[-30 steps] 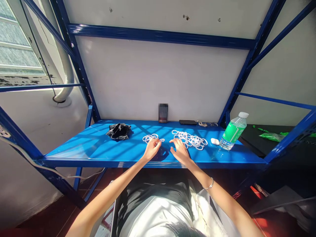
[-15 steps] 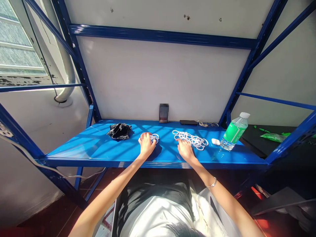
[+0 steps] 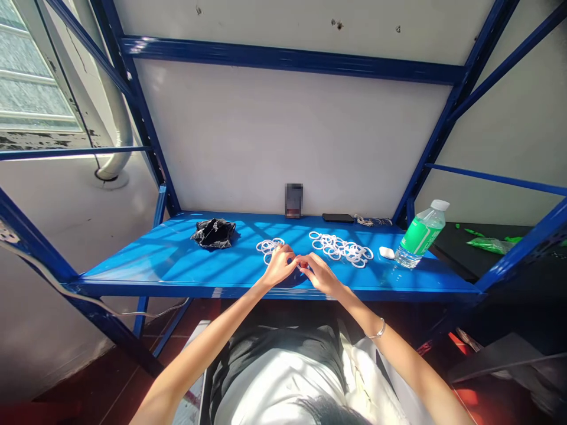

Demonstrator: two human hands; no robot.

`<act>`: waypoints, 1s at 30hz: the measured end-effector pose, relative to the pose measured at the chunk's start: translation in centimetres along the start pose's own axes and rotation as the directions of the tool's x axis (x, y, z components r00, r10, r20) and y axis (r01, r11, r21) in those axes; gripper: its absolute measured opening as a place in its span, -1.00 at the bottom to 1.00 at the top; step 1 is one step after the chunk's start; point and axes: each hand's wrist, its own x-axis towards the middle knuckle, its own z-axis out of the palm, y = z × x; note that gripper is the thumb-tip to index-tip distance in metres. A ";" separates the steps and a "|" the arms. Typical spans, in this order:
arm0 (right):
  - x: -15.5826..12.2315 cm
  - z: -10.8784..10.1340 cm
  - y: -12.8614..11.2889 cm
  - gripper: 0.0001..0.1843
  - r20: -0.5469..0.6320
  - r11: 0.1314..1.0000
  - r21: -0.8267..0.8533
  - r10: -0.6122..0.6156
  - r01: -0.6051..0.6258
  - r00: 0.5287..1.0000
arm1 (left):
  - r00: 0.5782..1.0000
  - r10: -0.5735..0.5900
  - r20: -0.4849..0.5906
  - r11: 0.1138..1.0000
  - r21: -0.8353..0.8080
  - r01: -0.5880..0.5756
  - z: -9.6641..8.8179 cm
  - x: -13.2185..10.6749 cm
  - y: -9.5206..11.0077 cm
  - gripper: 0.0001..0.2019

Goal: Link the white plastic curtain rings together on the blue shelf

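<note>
My left hand [image 3: 282, 265] and my right hand [image 3: 319, 274] meet fingertip to fingertip over the front of the blue table [image 3: 168, 265]. Both have their fingers pinched together. Whatever they grip between them is too small and covered to make out. Just behind my left hand lies a small cluster of white rings [image 3: 266, 245], partly hidden by that hand. To the right, behind my right hand, a larger spread of white rings [image 3: 341, 248] rests on the table, apart from the fingers.
A crumpled black plastic bag [image 3: 214, 234] lies at the left. Along the back are an upright dark device [image 3: 293, 200], a black phone [image 3: 338, 218] and a coiled cable [image 3: 372, 221]. A white case [image 3: 387, 252] and a green-labelled water bottle [image 3: 420, 235] stand right. Blue frame posts flank the table.
My right hand has left the larger spread of rings and moved left. My left hand has shifted right from the small cluster, uncovering more of it, and the two hands now touch.
</note>
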 end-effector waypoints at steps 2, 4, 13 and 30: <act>0.0 0.2 -0.1 -0.75 0.016 0.999 -0.029 -0.018 0.018 1.000 | 0.998 0.043 0.046 0.996 -0.080 -0.040 -0.1 0.0 -0.2 -0.61; 0.0 0.2 -0.3 -0.75 0.012 0.998 -0.065 -0.026 0.027 1.000 | 0.997 0.038 0.068 0.989 -0.143 -0.028 -0.2 0.1 -0.3 -0.65; 0.5 -0.2 0.1 -0.74 -0.230 0.981 0.064 0.195 -0.185 0.953 | 0.994 0.056 0.093 0.953 -0.301 -0.026 -0.7 0.0 0.5 -0.62; 0.4 0.2 1.6 -0.64 0.111 0.710 0.622 0.337 -0.330 0.935 | 0.965 0.090 0.247 0.885 -0.463 0.036 -1.0 -0.1 0.8 -0.48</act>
